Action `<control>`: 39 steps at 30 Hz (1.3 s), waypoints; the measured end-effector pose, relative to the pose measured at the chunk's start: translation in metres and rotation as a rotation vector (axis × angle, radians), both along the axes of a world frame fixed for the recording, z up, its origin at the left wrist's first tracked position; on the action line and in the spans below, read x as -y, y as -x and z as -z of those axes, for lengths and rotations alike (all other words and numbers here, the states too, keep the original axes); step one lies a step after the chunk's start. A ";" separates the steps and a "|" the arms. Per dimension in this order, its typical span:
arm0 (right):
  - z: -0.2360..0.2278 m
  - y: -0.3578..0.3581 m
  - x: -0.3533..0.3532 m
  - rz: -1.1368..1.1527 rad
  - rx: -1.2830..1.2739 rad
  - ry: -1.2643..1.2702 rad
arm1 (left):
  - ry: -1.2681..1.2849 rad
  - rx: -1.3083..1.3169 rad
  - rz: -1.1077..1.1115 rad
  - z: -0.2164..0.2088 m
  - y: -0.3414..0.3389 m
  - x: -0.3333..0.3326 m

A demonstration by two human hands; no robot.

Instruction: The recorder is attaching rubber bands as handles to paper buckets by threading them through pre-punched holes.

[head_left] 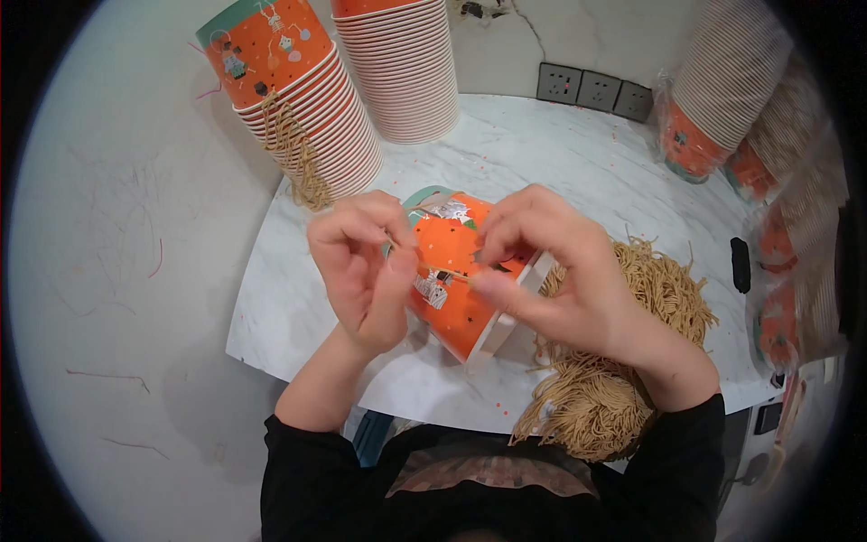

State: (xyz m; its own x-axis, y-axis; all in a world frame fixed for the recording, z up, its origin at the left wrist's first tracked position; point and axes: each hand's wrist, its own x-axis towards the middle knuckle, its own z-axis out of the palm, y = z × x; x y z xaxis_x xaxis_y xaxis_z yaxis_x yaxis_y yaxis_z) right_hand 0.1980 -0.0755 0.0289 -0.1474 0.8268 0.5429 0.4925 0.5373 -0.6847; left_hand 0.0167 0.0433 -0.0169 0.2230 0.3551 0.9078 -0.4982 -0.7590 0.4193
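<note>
A single orange paper bucket (449, 237) with a green base and white printed figures lies on its side in front of me. Above it a thin tan cord (446, 270) stretches between my hands. My left hand (364, 266) pinches one part of the cord between thumb and fingers, over the bucket's left side. On the other side, my right hand (551, 266) grips the cord with thumb and forefinger, close to the bucket's white rim. Partly behind my right forearm lies a big loose heap of tan cords (664, 294), which spreads to the table's near edge.
Two tall stacks of nested buckets, the left stack (312, 117) with cords draped down it and the back stack (402, 72), stand at the far left. Plastic-wrapped bucket stacks (722, 81) line the right. Wall sockets (596, 90) sit behind the marbled table (506, 135).
</note>
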 end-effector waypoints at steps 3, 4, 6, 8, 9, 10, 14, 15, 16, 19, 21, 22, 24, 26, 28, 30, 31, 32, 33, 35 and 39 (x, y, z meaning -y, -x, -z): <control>-0.004 0.001 -0.001 0.063 -0.179 0.086 | -0.173 -0.081 0.157 -0.011 0.003 0.009; -0.006 0.001 0.000 0.074 -0.176 0.083 | -0.234 -0.136 0.109 -0.014 0.001 0.018; -0.009 0.003 0.002 0.003 -0.044 -0.020 | -0.377 -0.251 0.039 -0.018 0.003 0.033; 0.005 -0.002 -0.004 -0.077 0.037 -0.060 | -0.566 -0.306 0.027 -0.014 0.005 0.036; 0.006 -0.006 -0.005 -0.112 0.127 -0.079 | -0.597 -0.325 0.060 -0.013 0.005 0.037; 0.005 -0.004 -0.003 -0.081 0.118 -0.079 | -0.598 -0.322 0.063 -0.012 0.004 0.038; -0.004 0.003 -0.001 -0.135 -0.044 -0.041 | -0.537 -0.262 0.064 -0.009 0.002 0.038; -0.010 0.005 0.001 -0.162 -0.068 -0.030 | -0.540 -0.265 0.064 -0.010 0.003 0.037; -0.013 0.006 0.002 -0.189 -0.092 -0.018 | -0.540 -0.265 0.064 -0.010 0.003 0.037; -0.005 0.004 0.003 -0.243 -0.030 -0.056 | -0.599 -0.237 0.082 -0.006 0.004 0.035; -0.004 0.003 0.003 -0.212 -0.036 -0.084 | -0.633 -0.124 0.067 0.000 0.001 0.034; -0.003 0.002 0.002 -0.182 -0.043 -0.110 | -0.632 -0.123 0.068 0.000 -0.003 0.034; -0.009 -0.001 0.005 -0.092 -0.035 -0.123 | -0.427 -0.138 0.115 -0.005 -0.012 0.037; -0.014 -0.004 0.005 0.020 -0.068 -0.181 | -0.377 -0.266 0.035 -0.010 -0.004 0.039; -0.010 -0.015 -0.003 0.160 -0.066 -0.325 | -0.272 -0.407 -0.008 -0.015 0.002 0.042; -0.003 -0.019 -0.012 0.157 -0.306 -0.306 | -0.208 -0.362 0.025 -0.009 -0.001 0.040; -0.002 -0.018 -0.017 0.130 -0.469 -0.309 | -0.144 -0.317 0.057 -0.006 -0.002 0.038; -0.001 -0.025 -0.019 0.068 -0.550 -0.238 | -0.144 -0.325 0.047 -0.006 0.000 0.038; -0.004 -0.029 -0.019 0.086 -0.596 -0.237 | -0.148 -0.322 0.052 -0.008 0.001 0.038; -0.009 -0.040 -0.020 0.105 -0.660 -0.229 | -0.207 -0.311 0.033 -0.013 0.004 0.037; -0.007 -0.063 -0.035 0.296 -0.451 -0.447 | -0.098 -0.176 0.043 -0.009 0.009 0.030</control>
State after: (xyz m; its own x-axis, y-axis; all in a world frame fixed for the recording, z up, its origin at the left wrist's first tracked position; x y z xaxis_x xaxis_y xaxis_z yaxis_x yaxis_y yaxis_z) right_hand 0.2610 -0.0404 0.0356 0.3690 0.4811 0.7952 0.3808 0.7022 -0.6015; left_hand 0.0080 0.0136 -0.0079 0.3940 0.2542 0.8833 -0.4563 -0.7801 0.4281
